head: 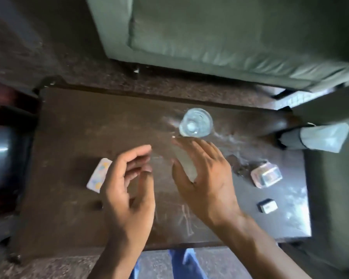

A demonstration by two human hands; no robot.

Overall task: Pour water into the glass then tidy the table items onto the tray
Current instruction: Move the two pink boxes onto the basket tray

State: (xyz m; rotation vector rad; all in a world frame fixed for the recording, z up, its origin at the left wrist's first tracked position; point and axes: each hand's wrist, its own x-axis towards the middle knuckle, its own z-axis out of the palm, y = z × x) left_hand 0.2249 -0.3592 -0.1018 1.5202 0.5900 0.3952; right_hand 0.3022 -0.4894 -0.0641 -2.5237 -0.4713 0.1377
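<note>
Both hands are out over the near half of the table [69,218], and neither has anything in it. The left hand [129,190] is loosely cupped, fingers curled around air; the right hand [206,178] is spread flat, fingers straight, reaching forward.

Beside the left hand lies a blister pack of tablets [99,175], flat on the wood. Off to the right, well apart from the fingers, sit a small clear packet [266,176] and, nearer the edge, a little dark box [267,206].

Just past the right fingertips stands the glass [195,122], upright, and I can't say for sure whether there's water in it. That's the worry: those outstretched fingers are close to its base, and a hasty reach could knock it over. The pale smears around it might be wet, so it may slide rather than lift cleanly.

At the far right end a folded cloth or bag [318,137] lies at the table's edge. The view is smeared, so the head is moving; a misjudged grab looks likely. I see no tray for certain, only a metal vessel [0,156] at the left.
</note>
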